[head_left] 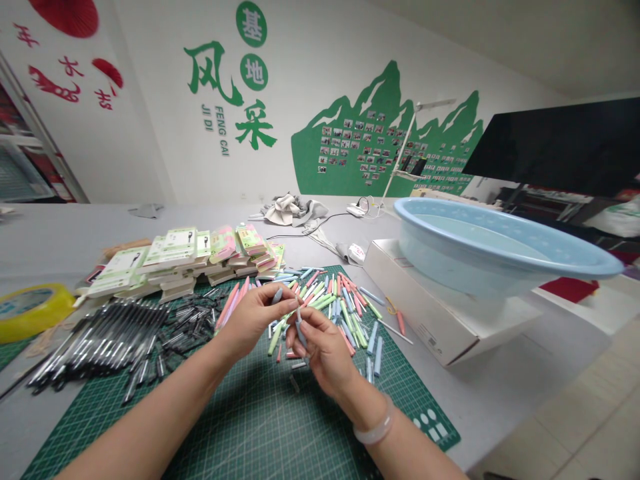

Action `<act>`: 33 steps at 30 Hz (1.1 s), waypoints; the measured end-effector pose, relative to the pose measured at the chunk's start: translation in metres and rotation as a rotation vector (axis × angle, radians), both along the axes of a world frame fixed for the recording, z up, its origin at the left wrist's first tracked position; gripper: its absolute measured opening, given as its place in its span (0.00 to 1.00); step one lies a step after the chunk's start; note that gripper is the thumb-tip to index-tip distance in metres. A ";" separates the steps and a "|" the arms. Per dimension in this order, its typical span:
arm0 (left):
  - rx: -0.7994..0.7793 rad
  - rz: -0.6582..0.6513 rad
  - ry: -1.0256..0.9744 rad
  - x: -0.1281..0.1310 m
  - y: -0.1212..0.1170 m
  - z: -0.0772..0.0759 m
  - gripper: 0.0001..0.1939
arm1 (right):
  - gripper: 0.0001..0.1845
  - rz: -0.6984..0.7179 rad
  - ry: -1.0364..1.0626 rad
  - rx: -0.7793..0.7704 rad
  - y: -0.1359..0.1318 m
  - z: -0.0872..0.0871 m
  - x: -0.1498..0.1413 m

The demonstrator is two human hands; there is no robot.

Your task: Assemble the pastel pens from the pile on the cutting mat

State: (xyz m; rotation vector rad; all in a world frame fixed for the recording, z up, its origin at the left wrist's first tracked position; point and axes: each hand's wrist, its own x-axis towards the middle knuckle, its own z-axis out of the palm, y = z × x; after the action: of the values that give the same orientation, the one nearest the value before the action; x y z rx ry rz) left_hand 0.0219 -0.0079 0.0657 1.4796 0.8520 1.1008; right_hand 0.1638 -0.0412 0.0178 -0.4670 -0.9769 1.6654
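My left hand (253, 317) is closed with a small grey-blue pen piece (277, 295) between thumb and fingers. Close beside it, my right hand (325, 350) pinches a slim blue pen part (301, 328) whose narrow end points up toward the left fingertips. Whether the two pieces touch is too small to tell. Just beyond both hands lies a loose pile of pink, green and blue pen parts (357, 327) on the green cutting mat (260, 427). A few clear bits rest on the mat under my right hand.
Black pens (105, 340) lie in a row at left, beside yellow tape (37, 310). Small boxes (173, 247) are stacked behind them. At right, a blue basin (450, 267) stands on a white carton (425, 307). Cloths (287, 210) and a power cable lie toward the wall.
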 end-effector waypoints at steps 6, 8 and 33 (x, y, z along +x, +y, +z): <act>-0.007 0.021 -0.011 0.000 0.001 -0.002 0.09 | 0.07 0.006 0.023 0.006 0.001 -0.001 0.000; -0.012 0.030 -0.016 0.000 0.001 -0.003 0.08 | 0.07 -0.001 0.017 0.005 0.002 -0.002 0.000; -0.125 0.126 -0.475 -0.006 0.008 0.009 0.08 | 0.07 -0.026 -0.163 0.035 0.003 -0.003 0.000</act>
State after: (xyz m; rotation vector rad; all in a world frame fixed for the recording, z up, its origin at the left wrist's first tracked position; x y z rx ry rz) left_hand 0.0158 0.0001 0.0750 1.0095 0.6676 1.3940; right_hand 0.1637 -0.0386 0.0148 -0.5971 -1.1124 1.6037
